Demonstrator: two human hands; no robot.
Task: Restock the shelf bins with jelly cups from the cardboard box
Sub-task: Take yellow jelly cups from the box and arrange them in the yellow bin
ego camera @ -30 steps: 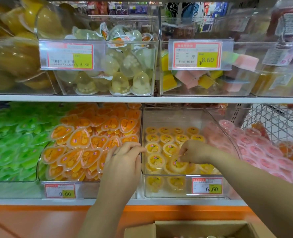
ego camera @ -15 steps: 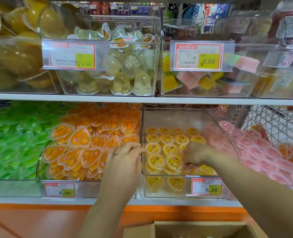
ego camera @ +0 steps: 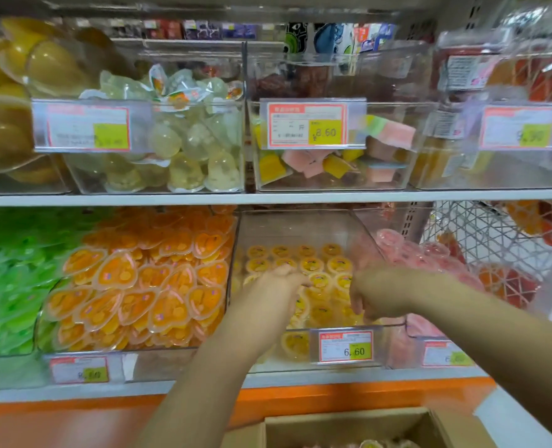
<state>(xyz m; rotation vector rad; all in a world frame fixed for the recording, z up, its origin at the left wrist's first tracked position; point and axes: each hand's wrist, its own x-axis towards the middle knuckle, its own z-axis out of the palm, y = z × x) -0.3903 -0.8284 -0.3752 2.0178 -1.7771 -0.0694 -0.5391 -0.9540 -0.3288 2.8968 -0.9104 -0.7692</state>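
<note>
A clear shelf bin (ego camera: 303,227) on the lower shelf holds several round yellow jelly cups (ego camera: 310,265) in rows. Both my hands are inside it, over the front cups. My left hand (ego camera: 269,295) lies on the cups at the bin's left side with its fingers stretched to the right, and I see nothing in it. My right hand (ego camera: 376,295) is at the bin's right side, with its fingers curled down among the cups; blur hides whether it holds one. The cardboard box (ego camera: 349,426) stands open below the shelf, with a few cups showing at the bottom edge.
Left of the yellow bin is a bin of orange heart-shaped jelly cups (ego camera: 138,286), then green ones (ego camera: 6,286). Pink cups (ego camera: 429,263) fill the bin to the right, beside a wire basket (ego camera: 494,247). The upper shelf (ego camera: 268,198) carries more clear bins.
My left hand has moved right, off the bin's left wall and onto the yellow cups. My right hand has shifted slightly right and forward. The view has tilted and moved closer.
</note>
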